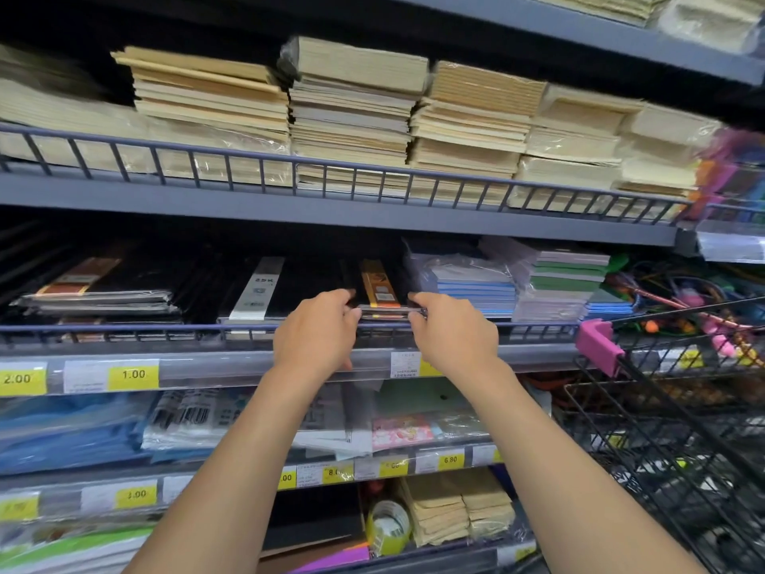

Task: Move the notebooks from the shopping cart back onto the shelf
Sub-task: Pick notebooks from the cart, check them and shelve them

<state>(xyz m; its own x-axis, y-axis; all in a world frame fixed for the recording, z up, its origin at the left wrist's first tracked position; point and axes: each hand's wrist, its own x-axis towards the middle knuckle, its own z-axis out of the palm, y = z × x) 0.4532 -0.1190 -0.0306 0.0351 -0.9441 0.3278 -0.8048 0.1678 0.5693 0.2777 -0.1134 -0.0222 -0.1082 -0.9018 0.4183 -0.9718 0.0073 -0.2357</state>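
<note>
A thin stack of black notebooks [378, 302], the top one crossed by an orange paper band, was held at the front of the middle shelf [538, 354], just behind and above the wire guard rail [165, 327]. The stack was gripped at its near edge from both sides: the left hand [316, 333] was curled round the left corner and the right hand [453, 331] round the right corner, with the fingers pinched closed on the covers. Both forearms were extended upward from the bottom of the view.

To the left of the stack, a black notebook with a white band [258, 290] was laid flat on the same shelf; to the right, wrapped blue notebooks [476, 290] and a green-and-white pile [567, 275] were stacked. Cream exercise books [352, 113] were piled along the shelf above. Yellow price labels [132, 374] were fixed along the shelf edges. The black wire shopping cart [662, 428], fitted with a pink corner guard [598, 339], was seen at the right; its contents could not be made out.
</note>
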